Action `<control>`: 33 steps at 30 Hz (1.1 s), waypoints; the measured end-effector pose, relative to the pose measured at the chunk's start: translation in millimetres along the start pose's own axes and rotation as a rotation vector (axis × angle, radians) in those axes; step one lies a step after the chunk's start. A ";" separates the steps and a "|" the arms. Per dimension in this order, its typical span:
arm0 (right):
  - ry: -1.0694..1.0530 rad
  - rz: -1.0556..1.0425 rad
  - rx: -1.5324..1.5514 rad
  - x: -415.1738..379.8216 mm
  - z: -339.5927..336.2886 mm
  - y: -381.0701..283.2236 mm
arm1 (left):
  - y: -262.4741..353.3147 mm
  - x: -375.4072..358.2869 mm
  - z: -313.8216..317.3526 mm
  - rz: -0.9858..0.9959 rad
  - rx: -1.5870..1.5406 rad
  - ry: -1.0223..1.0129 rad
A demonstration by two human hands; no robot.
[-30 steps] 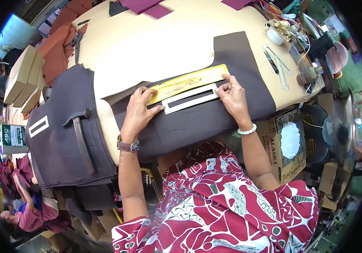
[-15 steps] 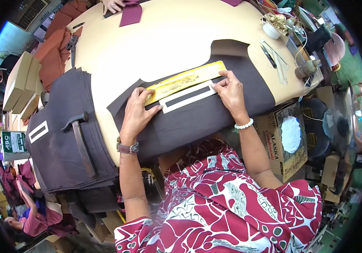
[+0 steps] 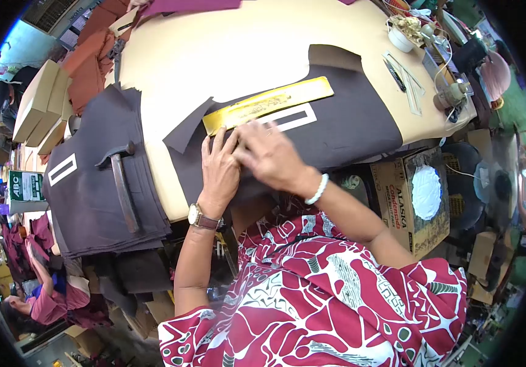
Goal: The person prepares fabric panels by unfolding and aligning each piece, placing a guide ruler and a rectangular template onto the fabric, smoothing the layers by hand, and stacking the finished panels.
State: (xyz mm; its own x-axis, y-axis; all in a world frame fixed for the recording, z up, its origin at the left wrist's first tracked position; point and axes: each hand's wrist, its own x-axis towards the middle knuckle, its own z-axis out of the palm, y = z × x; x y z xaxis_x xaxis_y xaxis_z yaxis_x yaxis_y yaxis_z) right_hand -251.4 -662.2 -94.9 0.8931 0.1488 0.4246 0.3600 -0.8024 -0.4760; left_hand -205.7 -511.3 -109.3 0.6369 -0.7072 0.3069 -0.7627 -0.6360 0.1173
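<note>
A dark brown sheet (image 3: 361, 116) lies on the cream table, with a yellow strip (image 3: 269, 103) on it. Just below the strip is a white rectangular frame (image 3: 296, 118), its left end covered by my right hand (image 3: 269, 153). That hand is blurred, its fingers bent over the frame's left end; whether they hold anything is unclear. My left hand (image 3: 220, 165) rests on the dark sheet under the strip's left end, fingers spread and pointing up. The two hands are side by side, nearly touching.
On the left, a hammer (image 3: 122, 186) and another white frame (image 3: 62, 169) lie on a stack of dark sheets (image 3: 91, 214). A cutter (image 3: 394, 74) and clear rulers (image 3: 411, 92) are at the right. A seated person (image 3: 52, 300) is at the lower left.
My right hand has moved left from the frame's right end to beside my left hand. My left hand has come off the yellow strip's end. The far hand at the top has left view.
</note>
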 end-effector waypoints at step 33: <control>0.197 0.629 -0.712 -48.2 -108.5 159.0 | -26.6 -16.4 -0.5 -0.452 0.027 -0.146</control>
State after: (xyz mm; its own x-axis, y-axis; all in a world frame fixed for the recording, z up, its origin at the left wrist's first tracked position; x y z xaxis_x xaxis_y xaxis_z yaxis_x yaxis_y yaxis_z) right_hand -266.4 -859.7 -107.5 0.7824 -0.4743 0.4036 -0.4732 -0.8741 -0.1100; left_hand -196.0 -482.6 -117.0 0.9148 -0.3928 0.0943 -0.4038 -0.8963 0.1832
